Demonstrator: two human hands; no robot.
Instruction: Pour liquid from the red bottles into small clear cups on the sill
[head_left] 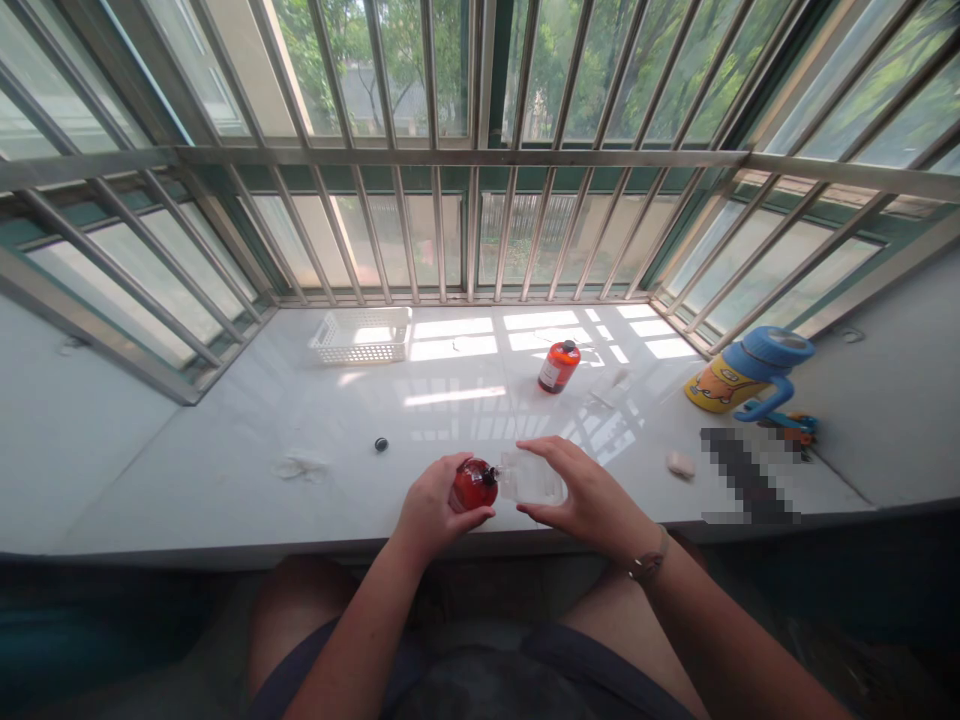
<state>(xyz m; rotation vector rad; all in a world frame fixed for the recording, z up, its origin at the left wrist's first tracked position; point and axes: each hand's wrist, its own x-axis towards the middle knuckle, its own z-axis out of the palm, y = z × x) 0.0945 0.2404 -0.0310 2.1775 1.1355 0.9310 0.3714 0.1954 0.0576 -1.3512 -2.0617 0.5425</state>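
Left hand gripped red bottle, right hand curled round clear bottle, necks meeting near front edge of windowsill. Likely risk: spill, if grip slipped or necks drifted apart.

A glossy, dark-necked red bottle leans toward a clear bottle turned sideways, their mouths apparently touching.

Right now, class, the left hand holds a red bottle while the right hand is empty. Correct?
No, the right hand is not empty: the head view shows it holding a clear container. The left hand does hold a red bottle.
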